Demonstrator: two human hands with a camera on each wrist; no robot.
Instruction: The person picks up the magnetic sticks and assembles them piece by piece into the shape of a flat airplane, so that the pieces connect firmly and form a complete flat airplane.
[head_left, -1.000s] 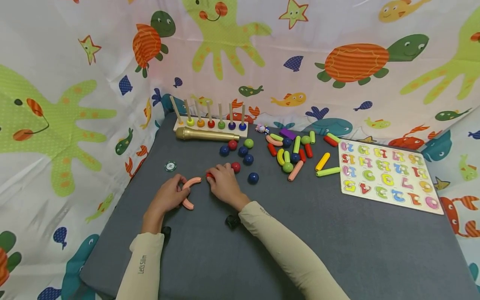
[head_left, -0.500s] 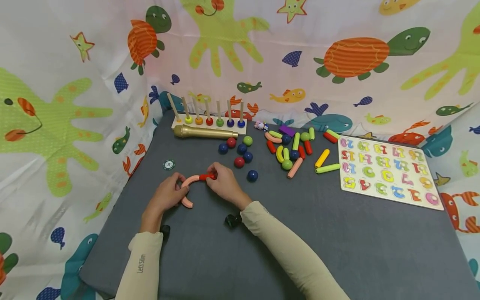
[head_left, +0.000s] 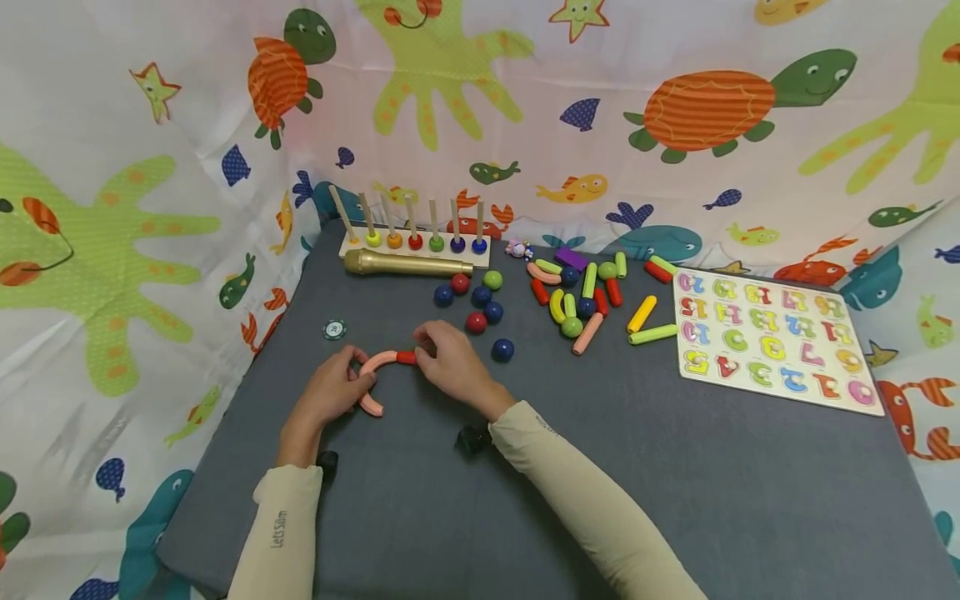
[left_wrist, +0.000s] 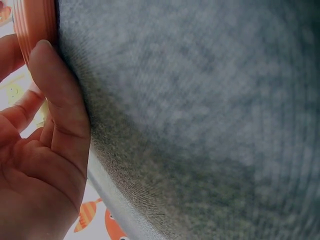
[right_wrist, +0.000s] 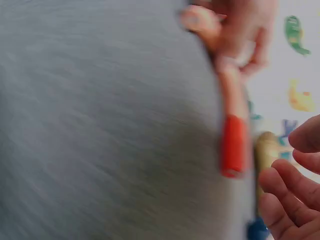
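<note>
My left hand (head_left: 330, 393) pinches a salmon-coloured curved tube (head_left: 384, 358) between thumb and fingers, low over the grey table. Ridges run along the tube (left_wrist: 37, 17) in the left wrist view. A short red straight tube (head_left: 406, 357) continues from the curve's far end, in line with it. My right hand (head_left: 457, 367) hovers just right of the red piece. In the right wrist view the red tube's free end (right_wrist: 232, 160) is bare, and the right fingers (right_wrist: 280, 200) are loosely bent, holding nothing. The curve's middle is hidden behind the left fingers.
Several red, blue and green balls (head_left: 503, 350) lie right of my hands. Behind them are a gold microphone (head_left: 408, 263) and a peg board (head_left: 348, 247). A poker chip (head_left: 334, 329) lies at left. Coloured tubes (head_left: 588, 333) and a number puzzle (head_left: 776, 342) occupy the right side.
The red tube has come against the end of the salmon curve. My right hand has let go of it and drawn slightly away. My left hand keeps its grip.
</note>
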